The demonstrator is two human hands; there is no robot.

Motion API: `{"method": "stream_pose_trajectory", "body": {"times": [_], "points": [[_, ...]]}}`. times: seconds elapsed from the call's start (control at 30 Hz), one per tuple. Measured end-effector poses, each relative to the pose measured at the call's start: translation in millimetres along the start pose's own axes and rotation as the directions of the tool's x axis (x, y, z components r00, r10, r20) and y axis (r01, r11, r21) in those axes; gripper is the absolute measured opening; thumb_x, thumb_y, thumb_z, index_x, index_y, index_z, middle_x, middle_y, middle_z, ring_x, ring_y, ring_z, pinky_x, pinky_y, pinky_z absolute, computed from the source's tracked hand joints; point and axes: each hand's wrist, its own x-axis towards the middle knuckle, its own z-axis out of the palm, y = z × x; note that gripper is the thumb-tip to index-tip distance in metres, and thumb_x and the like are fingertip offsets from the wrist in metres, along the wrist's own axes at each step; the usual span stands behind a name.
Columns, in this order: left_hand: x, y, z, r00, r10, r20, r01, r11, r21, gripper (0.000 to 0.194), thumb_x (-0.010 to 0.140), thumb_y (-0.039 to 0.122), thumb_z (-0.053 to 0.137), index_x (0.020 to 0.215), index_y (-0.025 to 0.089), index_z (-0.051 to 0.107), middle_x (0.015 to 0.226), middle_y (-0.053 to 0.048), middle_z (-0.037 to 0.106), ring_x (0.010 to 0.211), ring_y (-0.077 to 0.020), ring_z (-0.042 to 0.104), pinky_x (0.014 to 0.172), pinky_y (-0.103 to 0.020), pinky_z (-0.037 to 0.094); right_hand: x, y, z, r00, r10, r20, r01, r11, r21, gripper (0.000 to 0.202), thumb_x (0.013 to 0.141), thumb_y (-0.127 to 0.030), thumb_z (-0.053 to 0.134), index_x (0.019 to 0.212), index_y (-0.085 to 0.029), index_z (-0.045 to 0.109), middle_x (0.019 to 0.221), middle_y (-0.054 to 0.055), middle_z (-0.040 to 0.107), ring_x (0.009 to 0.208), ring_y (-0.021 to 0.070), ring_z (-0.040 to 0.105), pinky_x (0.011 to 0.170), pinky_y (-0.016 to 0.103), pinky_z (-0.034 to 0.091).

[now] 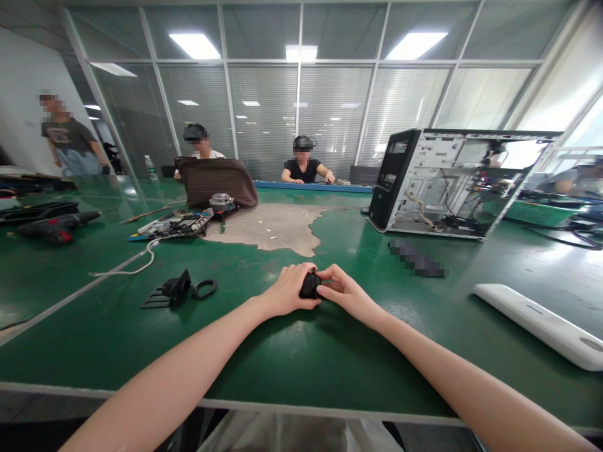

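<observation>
The largest item is the green table, its top worn through in a pale, ragged patch beyond the hands. At the right, far side stands a computer case, upright and open-sided, with cables and metal framing exposed. Opposite it, left of centre, a brown ribbed panel stands tilted. A long white casing lies at the right, near the table edge. A circuit board rests left of the worn patch, just in front of the panel.

The left hand is closed about a small black part — fingers over its far side, thumb along its near side. The right hand has its thumb and forefinger pinched at the part's right side. The part sits at centre, low over the table; contact with the surface cannot be determined.

To the left lies a slotted black bracket, and just beside it — on its right — a black ring.
</observation>
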Motion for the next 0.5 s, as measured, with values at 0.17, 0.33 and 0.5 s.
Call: {"method": "stream_pose_trajectory", "body": {"times": [0.17,0.33,0.5], "points": [[-0.1,0.7,-0.3,1.0,-0.012,0.001,0.012,1.0,0.002,0.058,0.064,0.042,0.061,0.111,0.022,0.035,0.101,-0.005,0.05,0.086,-0.0225,0.047,0.076,-0.035,0.034,3.5,1.4,1.5,0.998,0.015,-0.055,-0.017,0.999,-0.031,0.024,0.07,-0.034,0.059,0.085,-0.02,0.046,0.09,0.0,0.054,0.079,0.0141,0.057,0.075,0.032,0.046],[0.1,0.2,-0.3,1.0,0.002,-0.003,-0.002,1.0,0.013,0.057,0.065,0.042,0.06,0.111,0.022,0.035,0.1,-0.005,0.05,0.086,-0.0224,0.046,0.076,-0.035,0.034,4.7,7.7,-2.7,0.998,0.043,-0.038,-0.044,0.998,-0.035,0.026,0.071,-0.031,0.059,0.091,-0.02,0.047,0.095,0.002,0.053,0.083,0.0144,0.056,0.078,0.033,0.045],[0.0,-1.1,1.2,1.0,0.019,-0.01,-0.019,0.999,0.027,0.058,0.064,0.042,0.06,0.112,0.022,0.034,0.099,-0.005,0.05,0.086,-0.0223,0.046,0.076,-0.035,0.034,1.6,3.9,-3.7,1.0,-0.01,0.02,0.009,1.0,0.011,0.027,0.068,-0.028,0.063,0.087,-0.021,0.046,0.095,0.001,0.053,0.089,0.0148,0.054,0.079,0.031,0.045]]}}
